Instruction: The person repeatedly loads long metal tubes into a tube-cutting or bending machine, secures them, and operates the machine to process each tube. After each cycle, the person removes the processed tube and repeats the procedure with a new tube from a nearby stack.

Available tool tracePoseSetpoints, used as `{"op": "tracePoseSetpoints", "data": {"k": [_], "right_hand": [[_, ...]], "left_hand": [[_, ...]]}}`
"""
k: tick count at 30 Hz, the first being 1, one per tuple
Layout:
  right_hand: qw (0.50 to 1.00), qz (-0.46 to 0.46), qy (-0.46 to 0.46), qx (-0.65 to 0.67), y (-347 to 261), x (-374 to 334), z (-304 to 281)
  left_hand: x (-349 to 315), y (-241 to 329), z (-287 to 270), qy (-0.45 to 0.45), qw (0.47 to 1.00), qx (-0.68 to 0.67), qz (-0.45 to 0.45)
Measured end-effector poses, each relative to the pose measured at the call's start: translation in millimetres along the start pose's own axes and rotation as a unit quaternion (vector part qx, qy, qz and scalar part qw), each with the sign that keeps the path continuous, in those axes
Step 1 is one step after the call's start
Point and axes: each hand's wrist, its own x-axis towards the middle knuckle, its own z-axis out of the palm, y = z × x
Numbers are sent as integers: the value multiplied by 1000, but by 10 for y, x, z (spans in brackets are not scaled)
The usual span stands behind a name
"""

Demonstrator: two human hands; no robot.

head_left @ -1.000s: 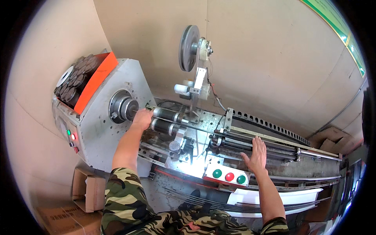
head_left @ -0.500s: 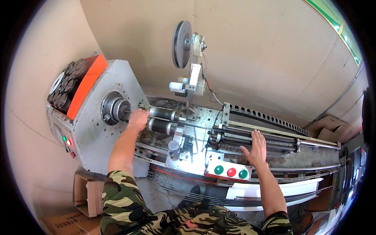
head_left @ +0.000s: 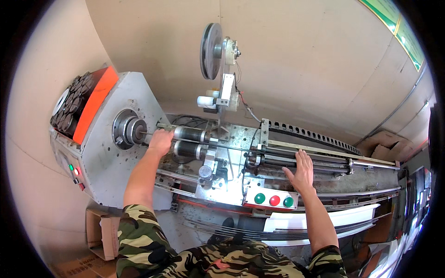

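Note:
A thin metal rod runs from the round chuck on the grey machine's left end over the carriage to the right. Close to the chuck, my left hand is closed round the rod, with a short piece showing between hand and chuck. Over the long dark cylinders on the machine's right half lies my right hand, its fingers stretched out and thumb apart. Whether its fingertips also touch the rod cannot be made out. Below the left hand's side sit two dark rollers with pale ends.
Above the carriage stands an upright arm with a grey wheel. A panel with green and red buttons faces me. Several thin rods lie in front beside white sheeting. An open cardboard box stands at lower left.
The whole view has shifted slightly. My left hand sits a little farther right of the chuck, still round the rod. My right hand keeps nearly the same place over the cylinders.

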Motion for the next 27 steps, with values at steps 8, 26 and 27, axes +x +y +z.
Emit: {"op": "tracePoseSetpoints", "data": {"k": [8,26,27], "right_hand": [[1000,19,13,-3,63,0,32],[997,58,2,59,-70,111,224],[996,60,1,59,-72,116,231]], "left_hand": [[28,81,-17,-10,1000,4,5],[111,342,-40,-2,1000,15,23],[117,374,-51,-4,1000,16,24]]}}
